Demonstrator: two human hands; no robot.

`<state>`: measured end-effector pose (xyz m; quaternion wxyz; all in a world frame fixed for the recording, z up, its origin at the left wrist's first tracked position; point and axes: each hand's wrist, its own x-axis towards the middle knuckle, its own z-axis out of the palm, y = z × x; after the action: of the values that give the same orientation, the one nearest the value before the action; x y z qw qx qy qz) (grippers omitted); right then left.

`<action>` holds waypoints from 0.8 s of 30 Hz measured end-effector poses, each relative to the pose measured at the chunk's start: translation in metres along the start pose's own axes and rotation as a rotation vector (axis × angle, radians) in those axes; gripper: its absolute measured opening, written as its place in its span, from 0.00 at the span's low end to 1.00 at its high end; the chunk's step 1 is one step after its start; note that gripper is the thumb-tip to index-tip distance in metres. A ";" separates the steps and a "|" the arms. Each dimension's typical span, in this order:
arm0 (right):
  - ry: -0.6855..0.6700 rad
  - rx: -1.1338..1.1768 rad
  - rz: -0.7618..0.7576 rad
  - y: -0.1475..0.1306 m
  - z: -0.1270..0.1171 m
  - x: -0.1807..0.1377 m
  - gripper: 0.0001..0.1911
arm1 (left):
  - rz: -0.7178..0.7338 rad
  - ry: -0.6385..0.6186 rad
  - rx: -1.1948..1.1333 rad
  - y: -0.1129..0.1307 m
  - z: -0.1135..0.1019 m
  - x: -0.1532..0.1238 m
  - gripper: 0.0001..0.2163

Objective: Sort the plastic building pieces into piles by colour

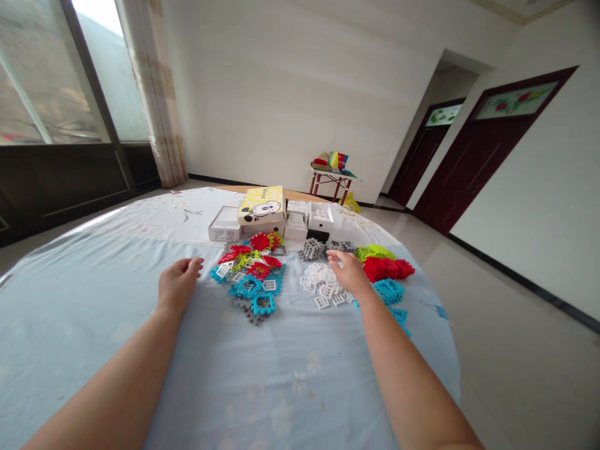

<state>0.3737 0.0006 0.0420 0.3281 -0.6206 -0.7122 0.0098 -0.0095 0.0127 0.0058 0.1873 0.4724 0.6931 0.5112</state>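
Observation:
My left hand (179,282) rests on the tablecloth with its fingers curled in and nothing visible in them. Just right of it lies a mixed pile of toy building pieces: red gear-edged plates (259,270), blue toothed frames (263,304), and grey and green ones. My right hand (347,270) is over the white window pieces (323,281), its thumb and fingers drawn together. Whatever they pinch, if anything, is too small to make out. Beyond its fingertips stand grey stacked pieces (312,249). To its right are red stacks (388,269), green pieces (375,252) and blue stacks (389,291).
Behind the pieces stand a yellow cartoon box (262,205), a shallow white box (225,224) and another open white box (321,215). A pale blue cloth (225,381) covers the round table. Further back, a small side table (332,174) stands by the wall.

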 end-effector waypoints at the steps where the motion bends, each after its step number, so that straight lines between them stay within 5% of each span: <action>1: 0.014 -0.004 -0.001 0.001 0.001 0.001 0.15 | 0.004 0.000 0.001 -0.001 0.000 0.000 0.17; 6: -0.014 0.004 -0.083 -0.016 0.010 -0.003 0.13 | 0.024 0.015 0.008 -0.004 0.002 0.002 0.17; 16: -0.365 0.163 -0.490 -0.085 0.041 -0.037 0.14 | 0.027 0.013 0.034 0.002 0.003 -0.002 0.17; 24: -0.459 0.149 -0.560 -0.089 0.045 -0.039 0.07 | 0.030 -0.010 0.047 0.003 0.001 -0.003 0.18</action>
<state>0.2740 -0.0372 0.0261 0.1940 -0.3577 -0.9068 0.1105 -0.0055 0.0108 0.0076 0.1721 0.4896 0.6970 0.4949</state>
